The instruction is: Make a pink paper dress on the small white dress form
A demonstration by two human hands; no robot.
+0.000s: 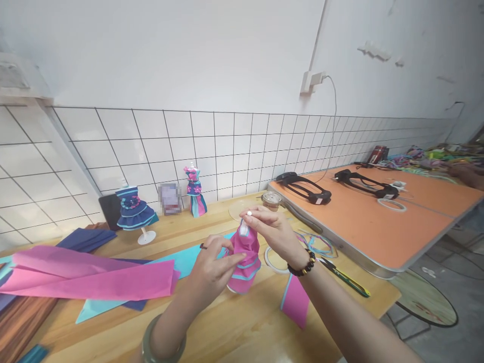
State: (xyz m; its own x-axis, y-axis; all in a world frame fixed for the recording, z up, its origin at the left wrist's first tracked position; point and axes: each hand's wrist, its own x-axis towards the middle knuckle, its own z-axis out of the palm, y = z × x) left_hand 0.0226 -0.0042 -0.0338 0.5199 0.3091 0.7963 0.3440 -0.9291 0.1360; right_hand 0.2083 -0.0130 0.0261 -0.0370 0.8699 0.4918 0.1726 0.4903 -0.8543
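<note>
ruffled magenta doll dress (249,267) with light-blue stripes, tiered navy doll dress (135,218) edged light blue, flat orange tabletop (378,227), square white tiles (224,151) gridded black

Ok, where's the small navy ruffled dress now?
In the head view, the navy dress is left of centre, on a white stand, just right of the dark panel, beyond the pink fabric.
</note>
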